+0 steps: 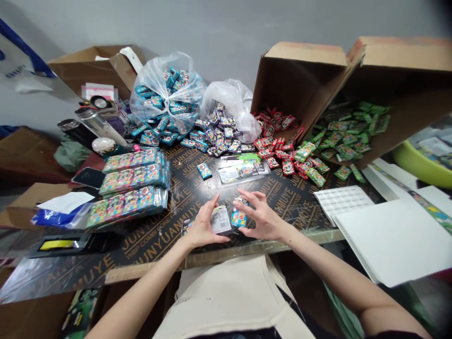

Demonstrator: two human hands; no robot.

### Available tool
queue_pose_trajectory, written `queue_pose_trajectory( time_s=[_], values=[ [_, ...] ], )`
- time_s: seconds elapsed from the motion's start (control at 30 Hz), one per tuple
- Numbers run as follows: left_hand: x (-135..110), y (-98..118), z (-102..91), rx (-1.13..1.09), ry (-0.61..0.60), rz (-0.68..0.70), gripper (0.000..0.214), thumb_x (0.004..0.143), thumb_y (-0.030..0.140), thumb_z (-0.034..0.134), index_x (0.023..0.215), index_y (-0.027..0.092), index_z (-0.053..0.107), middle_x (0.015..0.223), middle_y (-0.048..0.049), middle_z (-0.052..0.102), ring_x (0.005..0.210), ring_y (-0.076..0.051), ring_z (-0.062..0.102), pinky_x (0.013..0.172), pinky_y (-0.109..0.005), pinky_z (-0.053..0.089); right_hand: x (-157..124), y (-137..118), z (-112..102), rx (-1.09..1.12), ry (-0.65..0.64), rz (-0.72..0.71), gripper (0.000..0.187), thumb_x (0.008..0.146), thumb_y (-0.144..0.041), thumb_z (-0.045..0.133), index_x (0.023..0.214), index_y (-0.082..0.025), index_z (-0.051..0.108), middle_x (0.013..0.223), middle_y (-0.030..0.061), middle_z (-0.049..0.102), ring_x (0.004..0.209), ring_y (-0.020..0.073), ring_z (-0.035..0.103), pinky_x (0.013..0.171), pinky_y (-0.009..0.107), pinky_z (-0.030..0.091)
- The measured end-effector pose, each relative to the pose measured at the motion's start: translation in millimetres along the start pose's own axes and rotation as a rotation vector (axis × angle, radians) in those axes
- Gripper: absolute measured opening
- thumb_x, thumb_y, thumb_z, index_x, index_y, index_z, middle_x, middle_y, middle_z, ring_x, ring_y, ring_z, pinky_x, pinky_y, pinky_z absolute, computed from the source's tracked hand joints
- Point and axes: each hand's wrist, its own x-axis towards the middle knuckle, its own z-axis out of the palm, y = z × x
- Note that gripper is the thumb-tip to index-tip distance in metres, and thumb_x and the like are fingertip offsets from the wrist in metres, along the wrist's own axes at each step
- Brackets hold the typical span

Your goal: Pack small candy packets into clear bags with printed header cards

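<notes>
Packet (pixel 239 218): blue, near side, middle.
Left hand (pixel 204 224): fingers spread around grey-white pack (pixel 222 220), just left.
Right hand (pixel 262 215): fingers spread, curved over packet.
Grip: can't tell from here, either side.

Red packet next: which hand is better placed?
Right, I'd judge: the right hand is nearer the red packets, ahead and to its right. The left hand is farther off, at the barcoded pack. Caveat: the right is at a blue packet, grip unclear.
</notes>
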Motion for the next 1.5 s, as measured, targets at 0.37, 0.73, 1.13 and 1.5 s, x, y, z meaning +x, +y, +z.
queue_pose_trajectory(
  time_s=[0.37, 0.73, 1.13, 1.5],
  values=[
    [12.7, 2.1, -3.5, 0.064, -0.023, 0.037, 0.117, 0.050, 0.036, 0.076, 0.140, 0.026, 0.001, 0.118, -0.0070, 0.046, 0.105, -0.025, 0.047, 0.093, -0.041, 0.035, -7.0, 15.8, 17.1, 0.173, -0.059, 0.050, 0.098, 0.063, -0.031, 0.067, 0.139, -0.023, 0.006, 0.139, 0.0145, 0.026, 0.129, 0.0296, 0.025, 0.101, 0.047, 0.023],
    [34.2, -6.1, 1.9, 0.145, 0.112, -0.063, 0.115, 0.052, 0.042, 0.074, 0.140, 0.024, 0.001, 0.115, -0.0084, 0.048, 0.104, -0.027, 0.047, 0.089, -0.041, 0.037, -9.0, 14.8, 63.5, 0.292, 0.197, 0.169, 0.078, 0.082, -0.029, 0.052, 0.139, -0.031, -0.001, 0.147, 0.0097, 0.010, 0.126, 0.0266, 0.035, 0.098, 0.046, 0.036],
    [36.5, -34.5, 30.8, 0.273, -0.055, -0.212, 0.114, 0.046, 0.045, 0.076, 0.139, 0.027, 0.013, 0.120, -0.0102, 0.045, 0.110, -0.031, 0.039, 0.095, -0.045, 0.029, 182.7, 155.6, 71.3, -0.301, 0.339, 0.508, 0.094, 0.070, -0.053, 0.059, 0.140, -0.027, 0.002, 0.145, 0.0183, -0.001, 0.127, 0.0389, 0.025, 0.094, 0.063, 0.018],
    [62.3, -42.1, -29.0, -0.186, 0.454, -0.276, 0.057, 0.076, 0.043, 0.055, 0.128, 0.024, 0.039, 0.121, -0.0089, 0.048, 0.111, -0.023, 0.046, 0.093, -0.039, 0.037, 197.5, 137.9, 60.8, 0.446, 0.067, 0.485, 0.105, 0.064, -0.030, 0.064, 0.139, -0.031, -0.009, 0.146, 0.0137, 0.000, 0.114, 0.0276, 0.044, 0.094, 0.046, 0.031]
  ],
)
